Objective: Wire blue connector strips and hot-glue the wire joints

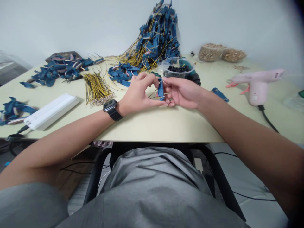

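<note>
A: What's the biggest thing here?
B: The pale desk (171, 126), then the tall heap of blue pieces (163, 38) at the back, strung with yellow wires.

A: And after that?
B: A pink glue gun (257, 85) stands on the right, and a long white block (52, 110) lies on the left with a cable at its near end.

A: What about the hands?
B: The left hand (136, 91) curves its fingers and thumb around the upper and lower ends of one piece. The right hand (185, 91) has its fingers closed in on the other side, so both are gripping it.

A: Anything smaller nearby?
B: A bundle of yellow and black wires (96, 87), left of the hands, and a clear tub (164, 72) of small black parts (178, 68) just behind them.

A: Where's the piece itself?
B: The single blue piece (161, 90) is upright between the hands, over the desk, with a thin wire (152, 92) beside it.

A: Which step, would you say?
B: Adjusting that piece by hand, I'd judge. The next move calls for a light, steady pinch that spares the wire.
</note>
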